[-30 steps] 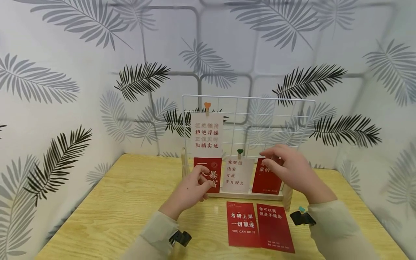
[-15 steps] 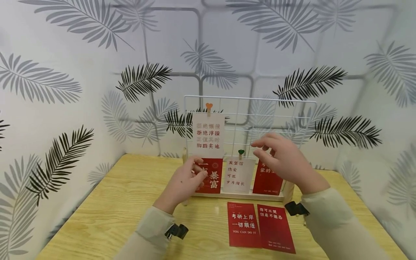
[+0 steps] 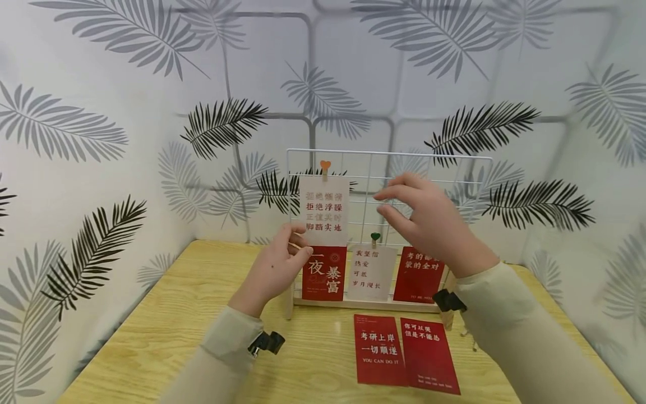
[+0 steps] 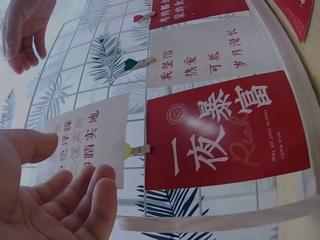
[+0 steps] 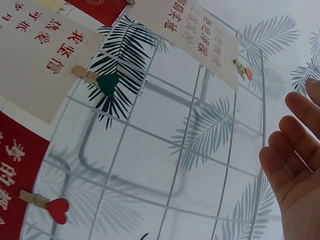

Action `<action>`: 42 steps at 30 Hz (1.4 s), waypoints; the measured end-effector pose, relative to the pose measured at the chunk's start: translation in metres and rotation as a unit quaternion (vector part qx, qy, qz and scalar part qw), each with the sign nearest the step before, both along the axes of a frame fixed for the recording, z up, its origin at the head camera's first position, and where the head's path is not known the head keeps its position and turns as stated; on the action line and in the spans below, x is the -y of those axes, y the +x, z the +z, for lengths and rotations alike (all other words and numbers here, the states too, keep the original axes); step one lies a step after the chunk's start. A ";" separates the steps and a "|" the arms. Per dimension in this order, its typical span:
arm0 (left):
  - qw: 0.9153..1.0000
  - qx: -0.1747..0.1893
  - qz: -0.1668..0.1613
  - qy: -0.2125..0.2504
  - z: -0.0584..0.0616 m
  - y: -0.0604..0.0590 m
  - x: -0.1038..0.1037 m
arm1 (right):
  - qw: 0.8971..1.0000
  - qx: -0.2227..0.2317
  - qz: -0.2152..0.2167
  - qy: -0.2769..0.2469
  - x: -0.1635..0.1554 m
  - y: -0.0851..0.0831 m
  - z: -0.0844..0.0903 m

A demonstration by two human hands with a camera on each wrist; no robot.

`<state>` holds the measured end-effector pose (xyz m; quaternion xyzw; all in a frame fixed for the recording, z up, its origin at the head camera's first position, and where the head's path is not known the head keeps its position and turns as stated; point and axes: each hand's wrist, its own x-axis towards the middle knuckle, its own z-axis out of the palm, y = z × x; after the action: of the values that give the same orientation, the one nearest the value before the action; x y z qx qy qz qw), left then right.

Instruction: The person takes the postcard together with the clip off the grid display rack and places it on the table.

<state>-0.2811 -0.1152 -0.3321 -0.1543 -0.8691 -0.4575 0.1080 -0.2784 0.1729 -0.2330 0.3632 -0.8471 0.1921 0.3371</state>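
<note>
A white wire grid rack (image 3: 474, 168) stands on a wooden base. An orange heart clip (image 3: 324, 166) holds a tall white card (image 3: 323, 210) at its upper left. Below hang a red card (image 3: 325, 273), a small white card (image 3: 370, 272) under a green heart clip (image 3: 373, 237), and another red card (image 3: 419, 275). My left hand (image 3: 300, 244) hovers at the tall white card's lower left corner, thumb and fingers (image 4: 85, 200) apart, holding nothing. My right hand (image 3: 379, 202) is raised before the grid's bare upper middle, its fingers (image 5: 295, 150) loosely spread and empty.
Two red cards (image 3: 379, 349) (image 3: 429, 354) lie flat on the wooden table (image 3: 166, 336) in front of the rack. Leaf-patterned walls close in behind and on both sides. A red heart clip (image 5: 57, 210) holds the right-hand red card to the grid.
Both hands have risen. The right hand left the right red card and moved up and left to the upper grid. The left hand climbed from the red card to the white card's corner.
</note>
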 end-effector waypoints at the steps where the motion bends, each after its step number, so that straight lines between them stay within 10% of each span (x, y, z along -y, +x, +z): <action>1: 1.000 -0.005 0.001 0.000 0.002 -0.001 0.001 | 1.000 -0.006 0.001 0.002 0.002 -0.001 0.003; 24: 0.997 -0.062 0.022 -0.030 0.026 -0.016 0.013 | 0.996 -0.042 -0.028 0.068 0.044 -0.026 0.041; 42: 0.998 -0.028 0.024 -0.047 0.033 -0.030 0.009 | 0.982 -0.047 -0.069 0.169 0.068 -0.043 0.051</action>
<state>-0.3112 -0.1245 -0.2994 -0.1514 -0.8897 -0.4086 0.1361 -0.3214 0.1046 -0.1815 0.3640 -0.8736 0.0054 0.3230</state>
